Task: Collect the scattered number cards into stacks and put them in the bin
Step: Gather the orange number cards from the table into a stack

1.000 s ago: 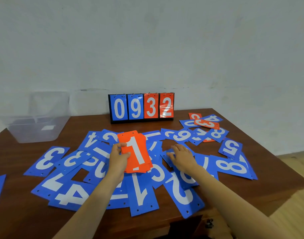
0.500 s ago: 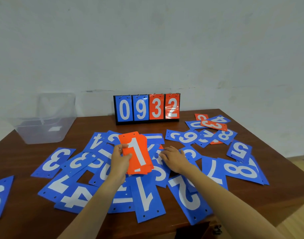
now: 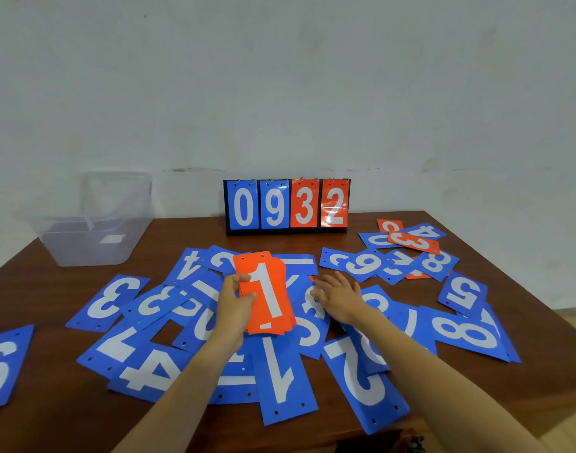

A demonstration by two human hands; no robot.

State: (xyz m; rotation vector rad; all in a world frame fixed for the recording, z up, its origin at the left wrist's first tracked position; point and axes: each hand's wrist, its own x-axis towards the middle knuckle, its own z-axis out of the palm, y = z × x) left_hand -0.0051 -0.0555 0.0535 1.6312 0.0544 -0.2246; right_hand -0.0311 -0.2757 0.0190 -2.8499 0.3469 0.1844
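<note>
The red stack (image 3: 267, 295), a "1" on top, is off the tabletop (image 3: 188, 230), pinched at its left edge by the left grip (image 3: 234, 302). The thumb lies across the face and the fingers curl behind. Holding one long edge likely leaves the other edge and the top free, so a new card can be slid on. The cards are slightly fanned at the lower corner, so the stack will need squaring before it goes anywhere.

Just right of it, the right grip (image 3: 339, 297) lies spread, palm down, with straight fingers resting on the overlapped blue cards (image 3: 280, 380) and pinching nothing. My guess is that it is parting or pinning the blues to get at a card beneath. A sliver of red shows just beyond its fingertips, though too little to read.

The blues lie all round both grips, crossing one another, which makes any single one awkward to lift cleanly. More red cards (image 3: 412, 241) lie well to the right and beyond, mixed with blues near the far corner.

The bin (image 3: 93, 233), clear plastic, sits far to the left and beyond the left grip, apart from the cards. I cannot tell whether it holds any yet. Straight ahead, past the stack, a scoreboard (image 3: 286, 206) reads 0932. The sorting looks to be going by colour, and is early.
</note>
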